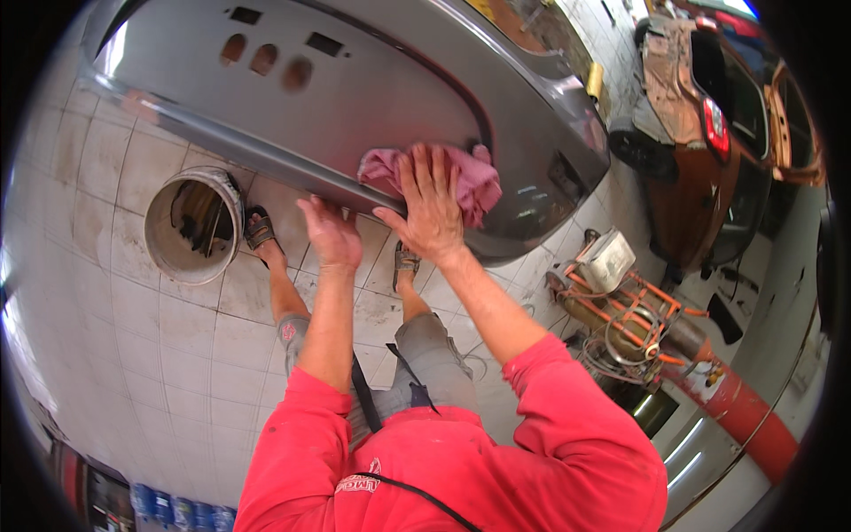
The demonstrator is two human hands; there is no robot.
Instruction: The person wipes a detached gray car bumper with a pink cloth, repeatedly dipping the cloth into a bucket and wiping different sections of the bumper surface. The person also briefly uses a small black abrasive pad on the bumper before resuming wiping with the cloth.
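Observation:
A large, glossy grey car bumper [390, 106] stretches across the upper part of the head view, with several cut-outs in its recessed middle. On its lower section lies a bunched pink cloth [479, 182]. My right hand [433, 208] presses flat on this cloth, fingers straight and thumb out to the left. My left hand [332, 232] is at the bumper's near edge, thumb and fingers apart; some fingertips are hidden beside or under the edge. I cannot see anything held in it.
A dirty white bucket [160, 226] with tools inside stands left of my feet on the tiled floor. To the right are an orange metal trolley [638, 324], a red gas cylinder [736, 421] and a partly stripped brown car [687, 208]. Blue containers [164, 507] line the lower left.

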